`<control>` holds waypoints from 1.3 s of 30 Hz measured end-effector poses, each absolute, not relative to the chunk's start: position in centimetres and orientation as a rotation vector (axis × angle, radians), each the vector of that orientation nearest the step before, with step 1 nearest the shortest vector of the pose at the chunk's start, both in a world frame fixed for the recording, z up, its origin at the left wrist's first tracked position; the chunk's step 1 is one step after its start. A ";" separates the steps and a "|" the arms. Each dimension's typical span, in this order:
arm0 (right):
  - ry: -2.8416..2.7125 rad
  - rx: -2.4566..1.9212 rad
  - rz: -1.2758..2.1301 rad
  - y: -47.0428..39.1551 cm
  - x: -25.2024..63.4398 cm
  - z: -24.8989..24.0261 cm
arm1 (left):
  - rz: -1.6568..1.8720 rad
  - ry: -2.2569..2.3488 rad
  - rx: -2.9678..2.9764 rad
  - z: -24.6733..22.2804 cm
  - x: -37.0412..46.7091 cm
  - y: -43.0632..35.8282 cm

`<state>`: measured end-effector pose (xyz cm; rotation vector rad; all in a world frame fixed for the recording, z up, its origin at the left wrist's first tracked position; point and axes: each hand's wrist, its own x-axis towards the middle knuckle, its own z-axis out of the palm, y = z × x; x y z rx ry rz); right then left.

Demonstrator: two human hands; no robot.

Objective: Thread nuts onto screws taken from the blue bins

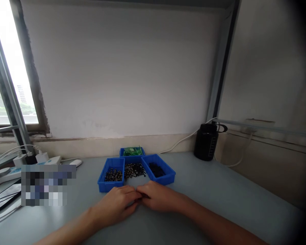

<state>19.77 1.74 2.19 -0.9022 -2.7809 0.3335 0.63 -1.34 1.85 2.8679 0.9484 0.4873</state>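
My left hand point(120, 204) and my right hand point(156, 196) meet above the table, just in front of the blue trays. The fingers of both are pinched together at the fingertips, and whatever they hold is too small and hidden to name. Behind my left hand stands a blue tray point(111, 186) of small metallic pieces point(113, 175). A second blue tray point(170, 178), with dark pieces point(156, 169) inside, is behind my right hand. Loose dark screws point(134, 169) lie between the two trays.
A blue tray point(132, 158) with green packets point(132, 151) stands at the back. On the right is a black bottle point(205, 142) beside a white cable. To the left are a white mouse point(75, 163), a power strip point(54, 161), a phone point(5, 196) and a blurred-out patch.
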 end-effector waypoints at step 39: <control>-2.764 -0.865 0.152 1.3 19.8 3.0 | 0.267 1.250 2.974 1.0 0.4 -1.0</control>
